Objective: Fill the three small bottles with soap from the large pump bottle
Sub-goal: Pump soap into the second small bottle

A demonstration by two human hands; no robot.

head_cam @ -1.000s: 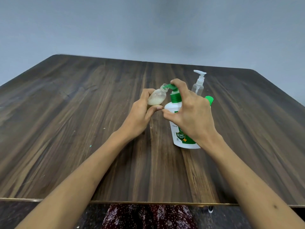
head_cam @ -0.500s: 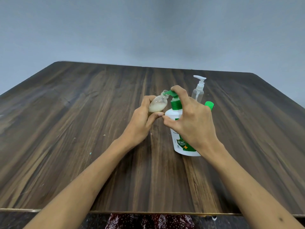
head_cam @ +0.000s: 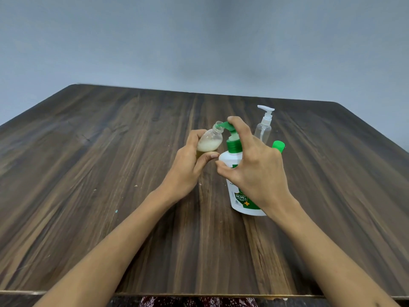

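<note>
My left hand (head_cam: 188, 167) grips a small clear bottle (head_cam: 210, 140), tilted, its open mouth against the green spout of the large pump bottle. The small bottle holds whitish soap in its lower half. The large white pump bottle (head_cam: 240, 196) with a green label stands on the table. My right hand (head_cam: 254, 165) wraps over it from above, the index finger lying on the green pump head (head_cam: 228, 126) and the thumb against the bottle's shoulder. Behind my right hand stand a clear bottle with a white pump (head_cam: 263, 127) and a green-capped bottle (head_cam: 278, 146), mostly hidden.
The dark wood-grain table (head_cam: 110, 173) spreads wide to the left and in front of the bottles. Its near edge (head_cam: 199, 294) runs along the bottom of the view. A plain grey wall stands behind the table's far edge.
The green pump head has risen a little under my right index finger. The view has tilted so everything sits lower in frame; the hands keep their grips.
</note>
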